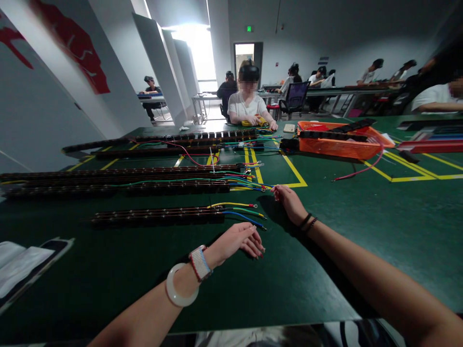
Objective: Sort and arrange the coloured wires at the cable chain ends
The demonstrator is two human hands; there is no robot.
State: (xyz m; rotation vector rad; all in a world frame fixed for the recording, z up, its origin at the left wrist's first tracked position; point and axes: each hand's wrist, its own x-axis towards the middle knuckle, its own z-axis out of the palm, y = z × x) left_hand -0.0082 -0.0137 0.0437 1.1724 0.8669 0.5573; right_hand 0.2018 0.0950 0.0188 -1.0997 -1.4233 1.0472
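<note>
My right hand (289, 202) reaches forward, fingertips pinched at the end of a yellow wire (266, 186) that comes from a long dark wired strip (181, 187). Blue and green wires run beside it. Nearer to me, my left hand (244, 241) hovers over the table with loosely bent fingers and nothing in them. Just beyond the left hand lies a shorter dark strip (159, 216). From its right end fan out yellow, green and blue wires (246, 212) with metal ring terminals.
More dark strips (173, 142) lie farther back on the green table (347, 231), which has yellow tape lines. An orange basket (336, 144) holds dark strips, with a red wire over its side. Across the table sits a person (248, 101) with a yellow tool (253, 120).
</note>
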